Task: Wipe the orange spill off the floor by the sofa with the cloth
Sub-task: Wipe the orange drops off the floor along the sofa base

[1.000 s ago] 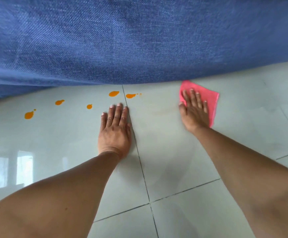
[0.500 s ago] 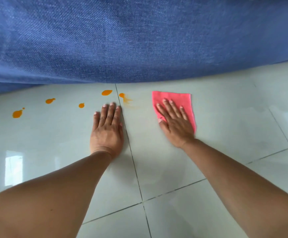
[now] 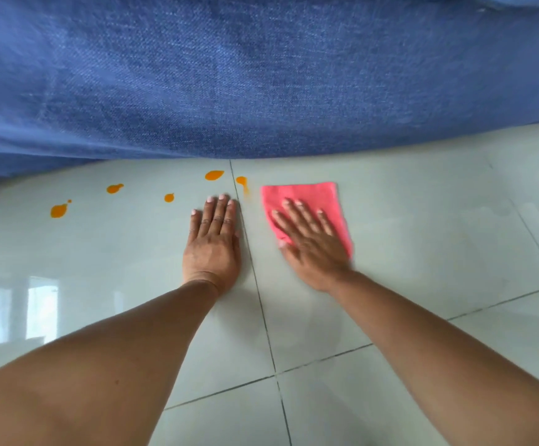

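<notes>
At the centre of the frame, my two hands lie flat on the pale tiled floor (image 3: pixel 422 236) below the blue sofa (image 3: pixel 261 75), which fills the upper half of the view. My right hand (image 3: pixel 310 239) is spread wide, palm down, pressing the pink cloth (image 3: pixel 326 194) against the tile; nothing is pinched, the cloth being held only by the weight of the palm and splayed fingers. My left hand (image 3: pixel 212 239) rests flat, fingers together, on the tile just left of the dark grout line (image 3: pixel 255 278), apparently as a prop for my weight.

The orange spill is a row of separate drops along the foot of the sofa. The nearest drop (image 3: pixel 241 181), with a faint smear trailing below it, sits just beside the cloth's left edge, right of the grout line. A larger drop (image 3: pixel 214 175) lies just left of the line, above my left fingertips. Further toward the left of the frame are a small drop (image 3: pixel 169 197), a tailed drop (image 3: pixel 114 188) and the largest drop (image 3: pixel 59 210).

The step in hand is, I judge, the wiping pass, with most of the spill yet to be cleared. The next move calls for sliding the cloth leftward under firm, even pressure over the nearest drop. My left hand lies in the cloth's path and would need to lift or shift aside. Care is needed to avoid streaking the liquid or brushing it onto the sofa fabric.
</notes>
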Demonstrator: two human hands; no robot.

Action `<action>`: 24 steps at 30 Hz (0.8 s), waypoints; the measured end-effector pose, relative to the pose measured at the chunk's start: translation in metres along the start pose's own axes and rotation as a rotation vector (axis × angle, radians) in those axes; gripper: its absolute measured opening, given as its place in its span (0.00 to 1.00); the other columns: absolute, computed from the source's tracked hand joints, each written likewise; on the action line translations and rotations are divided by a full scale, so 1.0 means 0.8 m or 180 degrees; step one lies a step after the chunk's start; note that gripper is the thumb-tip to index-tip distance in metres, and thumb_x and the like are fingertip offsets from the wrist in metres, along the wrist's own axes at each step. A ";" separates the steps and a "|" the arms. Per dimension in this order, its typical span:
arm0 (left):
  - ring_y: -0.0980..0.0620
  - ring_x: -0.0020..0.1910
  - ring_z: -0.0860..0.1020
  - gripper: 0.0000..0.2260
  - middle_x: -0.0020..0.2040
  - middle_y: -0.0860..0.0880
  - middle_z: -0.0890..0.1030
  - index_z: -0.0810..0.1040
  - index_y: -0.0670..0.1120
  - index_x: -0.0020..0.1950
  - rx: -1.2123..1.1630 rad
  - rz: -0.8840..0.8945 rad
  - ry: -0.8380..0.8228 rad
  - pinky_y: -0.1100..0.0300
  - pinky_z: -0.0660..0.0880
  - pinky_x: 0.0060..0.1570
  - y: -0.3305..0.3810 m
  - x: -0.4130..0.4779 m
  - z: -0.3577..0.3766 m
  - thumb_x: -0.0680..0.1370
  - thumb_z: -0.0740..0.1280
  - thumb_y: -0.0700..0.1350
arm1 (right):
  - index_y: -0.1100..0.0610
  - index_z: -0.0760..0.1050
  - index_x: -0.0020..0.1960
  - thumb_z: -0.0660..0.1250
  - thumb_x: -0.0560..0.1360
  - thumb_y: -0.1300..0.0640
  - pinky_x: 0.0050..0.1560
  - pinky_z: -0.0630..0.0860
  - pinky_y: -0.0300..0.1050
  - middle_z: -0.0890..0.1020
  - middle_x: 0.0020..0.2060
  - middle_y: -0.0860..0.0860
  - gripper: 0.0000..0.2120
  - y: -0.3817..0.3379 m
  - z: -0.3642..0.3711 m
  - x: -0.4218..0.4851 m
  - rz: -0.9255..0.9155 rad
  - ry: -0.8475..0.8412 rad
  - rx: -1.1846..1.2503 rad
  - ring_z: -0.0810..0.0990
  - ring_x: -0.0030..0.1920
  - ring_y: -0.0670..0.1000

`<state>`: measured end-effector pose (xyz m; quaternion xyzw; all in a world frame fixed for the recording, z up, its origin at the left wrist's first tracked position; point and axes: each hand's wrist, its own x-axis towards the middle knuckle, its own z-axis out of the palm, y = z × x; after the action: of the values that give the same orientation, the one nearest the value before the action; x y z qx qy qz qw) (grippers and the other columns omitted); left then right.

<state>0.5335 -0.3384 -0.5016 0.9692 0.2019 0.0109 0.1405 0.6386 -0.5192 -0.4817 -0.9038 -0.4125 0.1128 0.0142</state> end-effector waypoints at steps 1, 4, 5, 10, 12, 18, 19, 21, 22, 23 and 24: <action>0.47 0.79 0.47 0.26 0.80 0.47 0.52 0.51 0.44 0.80 0.0023 0.0024 -0.0033 0.50 0.39 0.77 -0.005 -0.004 -0.003 0.81 0.52 0.42 | 0.45 0.45 0.79 0.40 0.77 0.42 0.77 0.40 0.53 0.47 0.80 0.46 0.31 0.022 -0.001 -0.004 0.0259 -0.0001 -0.0010 0.44 0.79 0.49; 0.46 0.79 0.46 0.27 0.80 0.47 0.51 0.51 0.43 0.80 0.0261 -0.0002 -0.0052 0.49 0.36 0.76 -0.032 -0.025 -0.015 0.80 0.51 0.43 | 0.47 0.42 0.79 0.38 0.78 0.43 0.77 0.39 0.55 0.43 0.80 0.49 0.30 0.053 -0.011 0.023 0.1439 0.0000 0.0209 0.40 0.79 0.50; 0.45 0.79 0.46 0.27 0.80 0.46 0.50 0.50 0.43 0.80 0.0347 -0.0069 -0.0035 0.49 0.36 0.76 -0.045 -0.032 -0.021 0.80 0.49 0.46 | 0.48 0.42 0.79 0.40 0.80 0.45 0.77 0.39 0.57 0.42 0.80 0.50 0.29 0.044 -0.014 0.041 0.1722 0.0032 0.0355 0.40 0.79 0.51; 0.45 0.79 0.43 0.31 0.81 0.45 0.46 0.47 0.43 0.80 0.0336 -0.0864 -0.0008 0.48 0.37 0.76 -0.107 -0.044 -0.033 0.79 0.41 0.56 | 0.49 0.42 0.80 0.43 0.82 0.45 0.76 0.38 0.58 0.42 0.80 0.50 0.28 -0.063 -0.015 0.118 0.1474 0.0099 0.0554 0.39 0.79 0.52; 0.45 0.79 0.43 0.32 0.81 0.45 0.47 0.48 0.43 0.80 0.0283 -0.0992 0.0001 0.47 0.39 0.76 -0.116 -0.046 -0.033 0.79 0.40 0.57 | 0.48 0.41 0.79 0.43 0.81 0.44 0.76 0.37 0.57 0.42 0.80 0.49 0.28 -0.101 -0.007 0.115 0.1058 0.0053 0.0414 0.39 0.79 0.51; 0.46 0.79 0.43 0.30 0.81 0.46 0.47 0.48 0.45 0.80 0.0223 -0.0956 0.0022 0.48 0.40 0.77 -0.118 -0.048 -0.031 0.80 0.42 0.56 | 0.45 0.41 0.79 0.35 0.75 0.42 0.77 0.37 0.53 0.41 0.79 0.45 0.32 -0.067 -0.001 0.051 0.0178 -0.0126 0.0090 0.39 0.78 0.47; 0.46 0.79 0.43 0.30 0.81 0.46 0.47 0.48 0.45 0.80 0.0225 -0.0958 0.0028 0.48 0.40 0.77 -0.118 -0.049 -0.031 0.80 0.42 0.56 | 0.45 0.40 0.79 0.37 0.77 0.43 0.77 0.37 0.53 0.41 0.79 0.45 0.31 -0.048 -0.003 0.052 0.0409 -0.0075 0.0125 0.38 0.78 0.46; 0.46 0.79 0.43 0.30 0.81 0.46 0.47 0.48 0.45 0.80 0.0238 -0.0948 0.0064 0.47 0.40 0.77 -0.119 -0.048 -0.031 0.80 0.42 0.55 | 0.46 0.39 0.79 0.40 0.80 0.46 0.77 0.38 0.55 0.40 0.79 0.47 0.28 -0.022 -0.008 0.069 0.1097 -0.0016 0.0215 0.37 0.78 0.48; 0.46 0.79 0.43 0.30 0.81 0.46 0.47 0.48 0.45 0.80 0.0241 -0.0950 0.0072 0.47 0.40 0.77 -0.117 -0.048 -0.031 0.80 0.42 0.55 | 0.47 0.39 0.79 0.42 0.81 0.46 0.77 0.38 0.56 0.40 0.80 0.48 0.28 -0.019 -0.011 0.084 0.1402 0.0005 0.0287 0.38 0.79 0.49; 0.46 0.79 0.43 0.30 0.81 0.45 0.47 0.48 0.45 0.80 0.0247 -0.0956 0.0078 0.47 0.41 0.77 -0.117 -0.047 -0.030 0.80 0.42 0.55 | 0.48 0.41 0.79 0.42 0.81 0.46 0.77 0.38 0.57 0.41 0.80 0.49 0.28 -0.025 -0.014 0.102 0.1622 0.0048 0.0354 0.38 0.79 0.50; 0.45 0.79 0.43 0.30 0.81 0.45 0.46 0.48 0.45 0.80 0.0256 -0.0959 0.0088 0.47 0.41 0.77 -0.116 -0.047 -0.029 0.80 0.42 0.55 | 0.49 0.42 0.80 0.43 0.81 0.46 0.77 0.38 0.58 0.43 0.80 0.50 0.28 -0.036 -0.016 0.121 0.1750 0.0096 0.0413 0.40 0.79 0.52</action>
<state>0.4608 -0.2655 -0.5036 0.9326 0.3472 -0.0051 0.0989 0.6811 -0.4269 -0.4846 -0.9806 -0.1435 0.1251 0.0471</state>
